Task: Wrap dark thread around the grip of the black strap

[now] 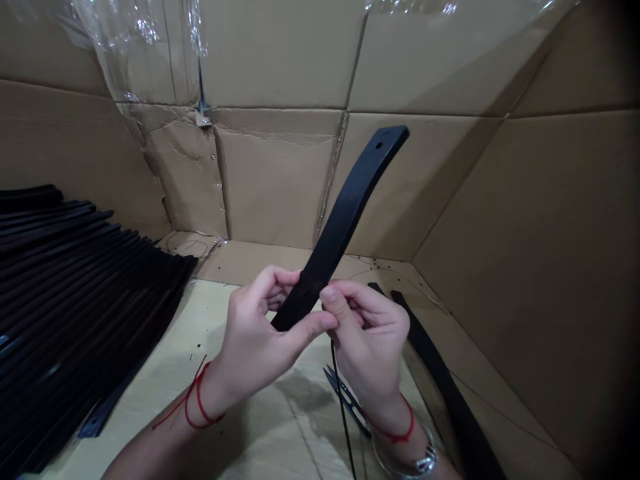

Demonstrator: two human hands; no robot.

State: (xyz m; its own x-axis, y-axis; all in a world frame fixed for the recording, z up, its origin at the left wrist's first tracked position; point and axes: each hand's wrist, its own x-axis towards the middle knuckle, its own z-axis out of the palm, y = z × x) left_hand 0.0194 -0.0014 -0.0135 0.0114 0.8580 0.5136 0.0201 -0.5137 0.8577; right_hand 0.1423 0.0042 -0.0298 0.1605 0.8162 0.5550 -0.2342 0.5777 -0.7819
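Note:
A flat black strip (pixel 340 220) with a small hole near its far end slants up and to the right, slightly curved. My left hand (pixel 265 333) is closed around its lower part, thumb on the near side and fingers on the far side. At the strip's right edge my right hand (pixel 370 340) pinches, thumb against forefinger. A thin black cord (pixel 344 413) runs down from these fingers toward the bottom of the view. Where the cord meets the strip is hidden by the fingertips. Below my right hand lies a pair of dark thread snips (pixel 345 397), partly covered by the wrist.
Many similar black strips (pixel 75 300) lie stacked in a fanned pile at left. More dark strips (pixel 440 373) lie at right. Cardboard walls (pixel 280 173) enclose the back and right of the pale work surface (pixel 200 320). Loose thin threads lie along the back.

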